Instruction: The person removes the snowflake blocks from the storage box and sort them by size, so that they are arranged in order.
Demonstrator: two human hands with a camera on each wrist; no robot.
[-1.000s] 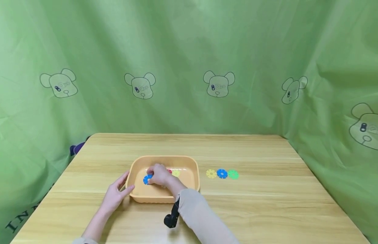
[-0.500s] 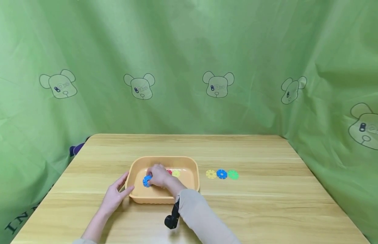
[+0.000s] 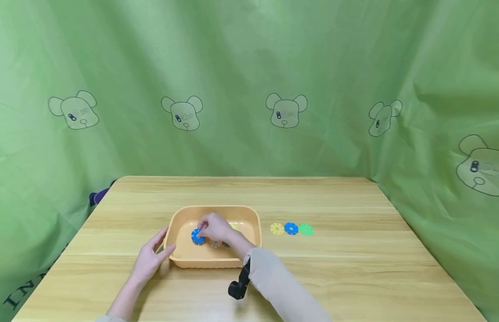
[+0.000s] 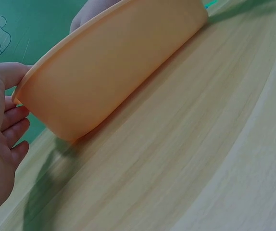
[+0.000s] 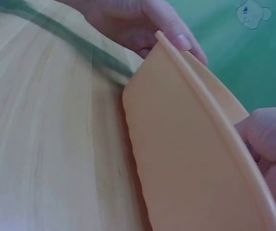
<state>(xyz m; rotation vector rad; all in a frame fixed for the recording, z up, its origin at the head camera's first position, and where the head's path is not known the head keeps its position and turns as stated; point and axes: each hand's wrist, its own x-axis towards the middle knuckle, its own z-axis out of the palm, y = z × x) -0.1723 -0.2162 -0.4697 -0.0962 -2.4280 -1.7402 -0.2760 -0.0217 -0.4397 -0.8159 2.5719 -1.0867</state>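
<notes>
An orange plastic tray (image 3: 201, 264) sits on the table, left of the middle. My left hand (image 3: 148, 259) holds its left end, with the thumb over the rim and the fingers along the outside. Inside the tray, my right hand (image 3: 216, 227) pinches a blue notched snowflake disc (image 3: 197, 239) between thumb and fingers. A pale disc (image 3: 215, 244) lies below that hand, and a bit of a yellow disc (image 3: 233, 225) shows behind it. In the right wrist view the tray wall (image 5: 181, 144) hides the discs; the right hand (image 5: 272, 149) reaches over the rim.
To the right of the tray, a yellow disc (image 3: 277, 229), a blue disc (image 3: 291, 228) and a green disc (image 3: 306, 229) lie in a row on the wooden table (image 3: 354, 268). A green curtain (image 3: 233, 147) hangs behind and at both sides.
My right hand has shifted slightly right and up with the blue disc, and its forearm has swung right. The pale disc is now uncovered, the red one hidden. My left hand stays at the tray.
</notes>
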